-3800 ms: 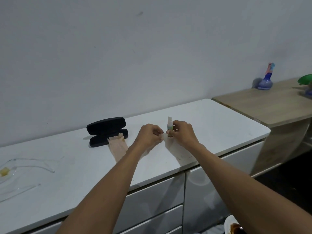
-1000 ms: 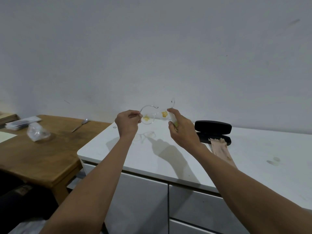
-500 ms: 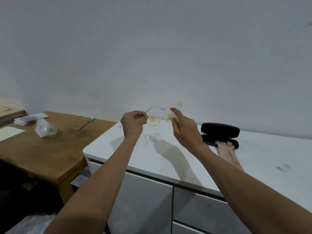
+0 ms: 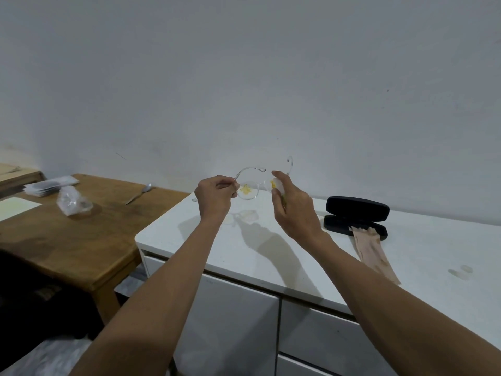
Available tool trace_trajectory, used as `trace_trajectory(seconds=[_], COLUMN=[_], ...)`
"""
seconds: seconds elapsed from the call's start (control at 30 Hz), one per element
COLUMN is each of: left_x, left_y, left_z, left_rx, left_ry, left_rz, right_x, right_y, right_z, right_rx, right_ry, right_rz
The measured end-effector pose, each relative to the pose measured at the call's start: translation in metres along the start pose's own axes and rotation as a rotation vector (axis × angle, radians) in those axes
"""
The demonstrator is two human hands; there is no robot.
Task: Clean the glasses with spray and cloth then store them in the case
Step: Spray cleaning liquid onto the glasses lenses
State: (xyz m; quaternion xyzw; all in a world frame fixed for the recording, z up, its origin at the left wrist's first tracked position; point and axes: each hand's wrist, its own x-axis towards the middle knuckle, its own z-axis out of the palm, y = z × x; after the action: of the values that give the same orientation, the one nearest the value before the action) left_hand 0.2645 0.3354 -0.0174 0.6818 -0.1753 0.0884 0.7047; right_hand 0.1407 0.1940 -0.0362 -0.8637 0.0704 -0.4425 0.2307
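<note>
Clear glasses (image 4: 248, 189) hang above the white table (image 4: 244, 248), pinched by the left hand (image 4: 215, 195); the right hand (image 4: 294, 207) grips a spray bottle (image 4: 278, 185) beside them.

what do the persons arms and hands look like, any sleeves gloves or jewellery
Both forearms are bare up to the frame's edge: no sleeves in view. The left hand and right hand wear no gloves, and no rings, watch or bracelets show on the sides facing the camera.
</note>
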Motion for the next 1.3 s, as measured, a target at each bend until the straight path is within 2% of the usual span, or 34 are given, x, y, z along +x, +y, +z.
trace_trajectory(seconds=[0.3,0.63,0.8,0.97,1.07,1.17,1.3], left_x=[-0.003,-0.004,-0.004,0.001,0.004,0.007,0.012], left_y=[0.008,0.012,0.011,0.008,0.009,0.015,0.02], left_z=[0.0,-0.002,-0.003,-0.008,-0.012,-0.014,-0.014], left_rx=[-0.005,-0.001,-0.004,-0.03,-0.068,-0.109,-0.115], left_ry=[-0.022,-0.026,-0.032,-0.021,-0.013,-0.028,-0.053], left_rz=[0.011,0.018,0.016,-0.015,-0.028,-0.021,-0.002], right_x=[0.0,0.002,0.0,0.0,0.002,0.004,0.01], right_y=[-0.014,-0.019,-0.017,-0.014,-0.004,0.003,0.003], right_z=[0.018,0.022,0.023,0.01,0.002,-0.007,-0.013], right_rx=[-0.001,-0.014,-0.027,0.092,0.326,0.699,0.936], right_ry=[-0.037,-0.024,0.037,0.171,0.258,0.177,0.072], right_rz=[-0.111,-0.072,-0.005,0.213,0.457,0.714,0.82])
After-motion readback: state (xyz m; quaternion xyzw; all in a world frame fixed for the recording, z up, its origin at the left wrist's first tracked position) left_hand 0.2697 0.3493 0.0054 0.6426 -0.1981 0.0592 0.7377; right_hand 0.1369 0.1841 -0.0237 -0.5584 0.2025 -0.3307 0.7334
